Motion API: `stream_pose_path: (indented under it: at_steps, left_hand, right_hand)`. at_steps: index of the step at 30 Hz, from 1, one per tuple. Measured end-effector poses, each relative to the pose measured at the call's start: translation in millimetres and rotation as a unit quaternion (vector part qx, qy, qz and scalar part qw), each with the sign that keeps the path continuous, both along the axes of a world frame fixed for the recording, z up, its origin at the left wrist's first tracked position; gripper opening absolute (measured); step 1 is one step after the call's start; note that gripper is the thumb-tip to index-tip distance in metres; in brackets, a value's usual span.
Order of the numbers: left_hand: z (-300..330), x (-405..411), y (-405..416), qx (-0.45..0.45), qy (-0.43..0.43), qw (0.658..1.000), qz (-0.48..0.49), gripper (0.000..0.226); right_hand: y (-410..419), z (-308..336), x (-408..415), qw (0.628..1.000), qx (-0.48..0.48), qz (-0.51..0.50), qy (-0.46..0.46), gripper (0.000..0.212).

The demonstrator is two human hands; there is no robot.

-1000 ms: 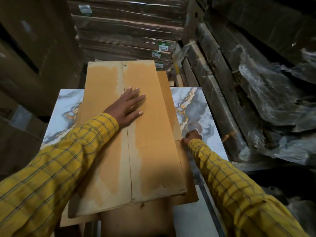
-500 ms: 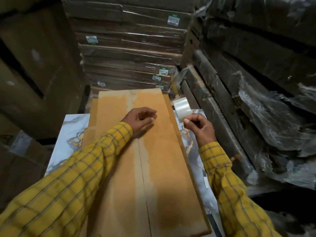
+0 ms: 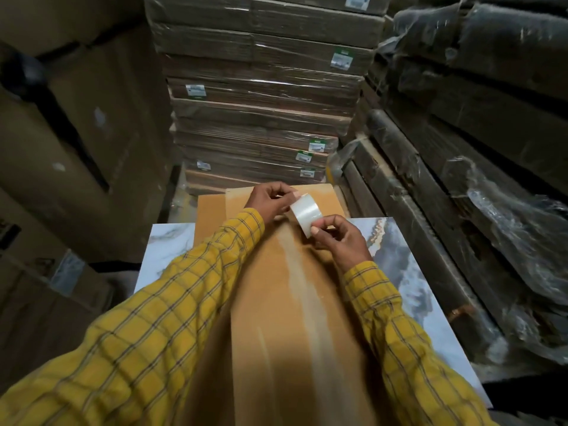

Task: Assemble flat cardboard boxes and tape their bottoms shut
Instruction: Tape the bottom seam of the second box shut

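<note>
The left hand [image 3: 270, 202], which a second ago lay flat on the cardboard box [image 3: 295, 302] and then curled into a loose fist, has lifted off it and now pinches the tape roll [image 3: 305, 214] from ten o'clock. The right hand [image 3: 339, 238] has brought that roll in from the marble-patterned table [image 3: 430, 290] at three o'clock to above the box's far end, gripping it from four o'clock.
</note>
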State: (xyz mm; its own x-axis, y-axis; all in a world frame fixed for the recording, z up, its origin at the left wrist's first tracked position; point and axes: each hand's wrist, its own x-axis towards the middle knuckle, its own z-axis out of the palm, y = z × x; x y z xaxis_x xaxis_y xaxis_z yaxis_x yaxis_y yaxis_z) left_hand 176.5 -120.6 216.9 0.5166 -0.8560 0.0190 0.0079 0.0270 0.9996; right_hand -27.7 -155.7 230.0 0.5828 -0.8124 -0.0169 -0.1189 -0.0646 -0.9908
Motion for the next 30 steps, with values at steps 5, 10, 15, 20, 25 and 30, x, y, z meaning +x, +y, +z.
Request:
stream_pose_path:
  at_steps: [5, 10, 15, 20, 25, 30]
  left_hand:
    - [-1, 27, -15, 0.013, -0.103, 0.995, 0.005, 0.008]
    - [-4, 56, -32, 0.057, -0.155, 0.986, -0.006, 0.007]
    - [-8, 67, -49, 0.07, -0.194, 0.978, 0.024, 0.012]
    - [-10, 72, -62, 0.075, -0.18, 0.979, 0.067, 0.012]
    - [-16, 76, -65, 0.107, -0.207, 0.97, 0.067, 0.013]
    - [-22, 88, -76, 0.146, -0.205, 0.964, 0.088, 0.016]
  right_hand:
    - [-10, -4, 32, 0.999, -0.028, -0.008, 0.029, 0.047]
    - [-27, -15, 59, 0.984, -0.064, -0.033, 0.163, 0.027]
    - [-23, -9, 76, 0.98, -0.119, -0.077, 0.137, 0.042]
    - [-23, 2, 83, 0.973, -0.125, -0.116, 0.157, 0.045]
    - [-25, -8, 73, 0.976, -0.099, -0.106, 0.165, 0.038]
    - [-37, 12, 86, 0.959, -0.116, -0.108, 0.235, 0.037]
